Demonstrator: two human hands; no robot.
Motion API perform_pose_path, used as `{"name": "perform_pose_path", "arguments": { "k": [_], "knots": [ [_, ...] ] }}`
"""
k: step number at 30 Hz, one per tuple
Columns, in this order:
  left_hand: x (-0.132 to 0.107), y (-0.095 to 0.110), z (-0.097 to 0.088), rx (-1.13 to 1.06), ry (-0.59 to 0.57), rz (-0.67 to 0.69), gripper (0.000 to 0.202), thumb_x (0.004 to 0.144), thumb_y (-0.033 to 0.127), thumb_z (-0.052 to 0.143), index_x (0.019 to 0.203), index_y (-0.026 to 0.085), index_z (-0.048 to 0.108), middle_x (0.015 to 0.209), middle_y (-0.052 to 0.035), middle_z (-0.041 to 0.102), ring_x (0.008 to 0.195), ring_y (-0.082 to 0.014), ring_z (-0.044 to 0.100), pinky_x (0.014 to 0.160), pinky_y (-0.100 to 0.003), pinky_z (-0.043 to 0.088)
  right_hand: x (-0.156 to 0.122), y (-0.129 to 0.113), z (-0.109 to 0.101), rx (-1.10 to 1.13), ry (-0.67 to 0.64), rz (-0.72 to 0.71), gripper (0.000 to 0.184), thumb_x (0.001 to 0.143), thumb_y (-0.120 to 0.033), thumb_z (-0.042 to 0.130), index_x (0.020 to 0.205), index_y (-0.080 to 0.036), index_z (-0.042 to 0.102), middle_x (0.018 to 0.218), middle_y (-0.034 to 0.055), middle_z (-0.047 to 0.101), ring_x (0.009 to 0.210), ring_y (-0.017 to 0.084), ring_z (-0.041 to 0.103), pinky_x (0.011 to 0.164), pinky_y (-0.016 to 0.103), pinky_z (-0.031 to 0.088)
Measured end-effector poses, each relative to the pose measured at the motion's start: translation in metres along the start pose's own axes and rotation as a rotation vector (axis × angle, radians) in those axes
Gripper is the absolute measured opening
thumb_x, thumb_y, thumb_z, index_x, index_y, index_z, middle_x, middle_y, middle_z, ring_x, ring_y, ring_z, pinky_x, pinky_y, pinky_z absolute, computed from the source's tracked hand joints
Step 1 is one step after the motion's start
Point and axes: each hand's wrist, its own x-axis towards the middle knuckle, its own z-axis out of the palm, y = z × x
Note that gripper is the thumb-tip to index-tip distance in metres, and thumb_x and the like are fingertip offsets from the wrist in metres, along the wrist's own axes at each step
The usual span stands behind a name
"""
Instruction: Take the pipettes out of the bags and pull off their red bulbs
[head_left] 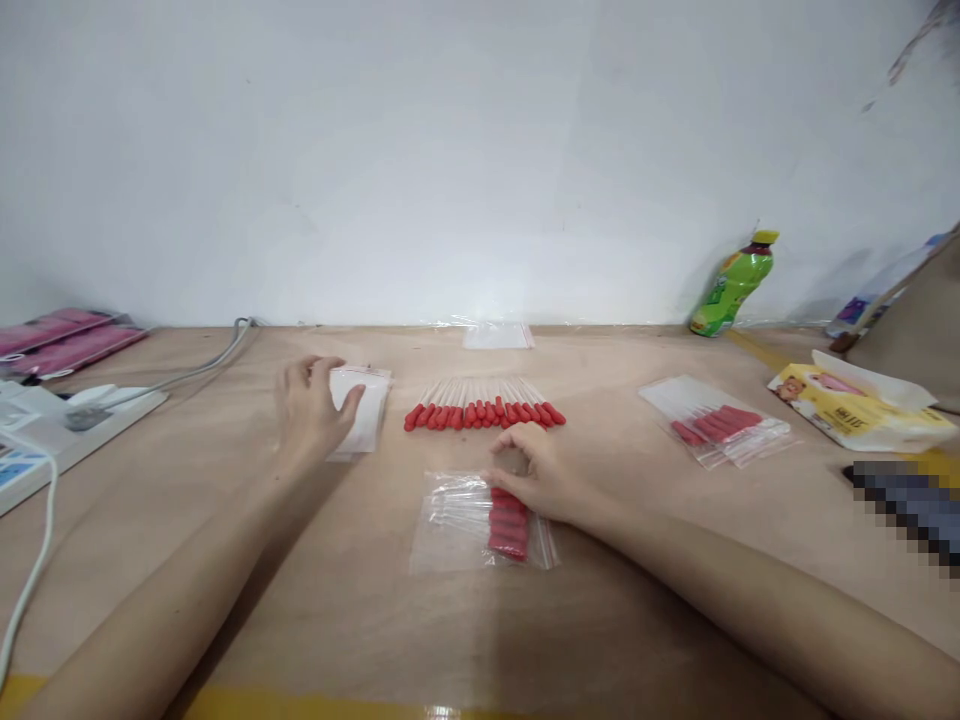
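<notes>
My left hand (319, 405) is at a stack of small clear zip bags (367, 415), its thumb and fingers apart. I cannot tell whether it touches the top bag. Right of the stack lies a fanned row of thin white sticks with red tips (487, 410), the tips toward me. My right hand (544, 470) is just in front of that row, its thumb and forefinger curved with a gap between them. Beneath and beside its thumb lies a filled zip bag (450, 525) on the table, with several red-tipped sticks inside, the tips to the right.
Filled zip bags (716, 425) overlap at the right, near a yellow tissue pack (847, 405) and a blurred-out dark object (911, 500). A single bag (496, 336) lies by the wall. A green bottle (735, 285) leans there. Left are a power strip (82, 430) and pink packets (67, 340).
</notes>
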Motion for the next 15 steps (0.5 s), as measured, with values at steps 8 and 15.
{"name": "perform_pose_path", "arguments": {
  "k": [8, 15],
  "knots": [
    [-0.052, 0.107, -0.040, -0.676, -0.526, 0.584, 0.020, 0.084, 0.023, 0.048, 0.102, 0.020, 0.055, 0.107, -0.0083, 0.054, 0.099, -0.0187, 0.052, 0.086, -0.032, 0.043, -0.043, 0.021, -0.032, -0.141, 0.110, -0.044, 0.006, 0.077, -0.023, 0.054, 0.073, -0.019, 0.054, 0.068, 0.0007, 0.055, 0.064, 0.013, 0.050, 0.060, 0.027, 0.041],
    [-0.071, 0.140, -0.025, -0.871, -0.777, 0.610, 0.025, 0.087, 0.022, 0.045, 0.110, 0.021, 0.053, 0.119, -0.0063, 0.051, 0.106, -0.0155, 0.051, 0.092, -0.028, 0.042, -0.055, 0.017, -0.048, -0.194, -0.118, -0.159, 0.008, 0.074, -0.017, 0.056, 0.076, -0.022, 0.062, 0.067, -0.0007, 0.057, 0.069, 0.014, 0.051, 0.068, 0.030, 0.037]
  ]
}}
